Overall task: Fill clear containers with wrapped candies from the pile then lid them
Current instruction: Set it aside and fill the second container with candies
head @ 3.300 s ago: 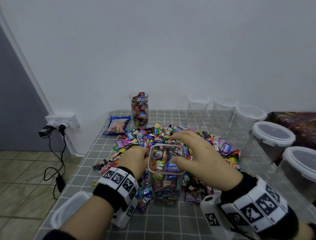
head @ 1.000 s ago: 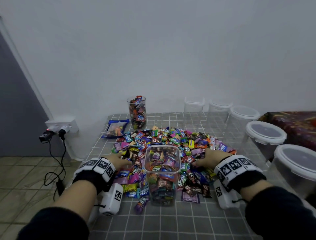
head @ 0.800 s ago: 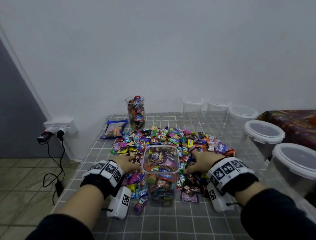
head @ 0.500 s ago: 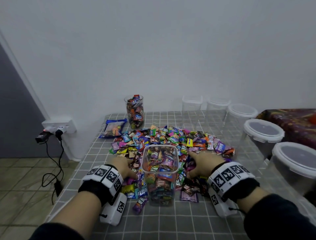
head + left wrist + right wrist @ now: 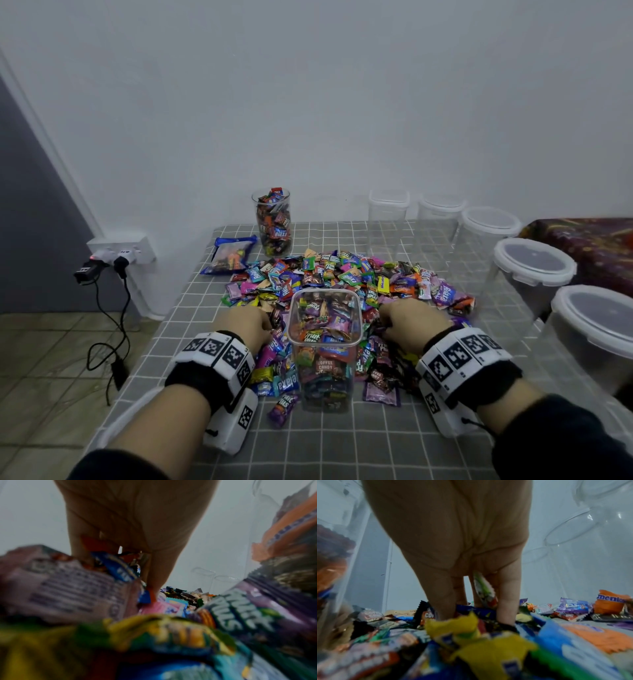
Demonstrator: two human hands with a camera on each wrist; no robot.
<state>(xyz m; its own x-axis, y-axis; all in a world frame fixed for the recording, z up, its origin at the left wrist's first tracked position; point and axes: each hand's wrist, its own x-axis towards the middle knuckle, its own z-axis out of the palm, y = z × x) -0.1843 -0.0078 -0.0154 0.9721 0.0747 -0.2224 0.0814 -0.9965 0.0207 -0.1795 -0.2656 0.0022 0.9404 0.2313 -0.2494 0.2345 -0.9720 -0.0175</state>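
While the square tub [image 5: 323, 346] at 6 o'clock is nearly brimful but unlidded, sweets are gripped in curled fingers by the left hand [image 5: 244, 323] at its 9 o'clock and the right hand [image 5: 412, 320] at its 3 o'clock, both sunk in the pile [image 5: 346, 277]. One jar [image 5: 273, 222] at 11 o'clock is filled, unlidded; empty tubs [image 5: 486, 236] at 2 o'clock are left.
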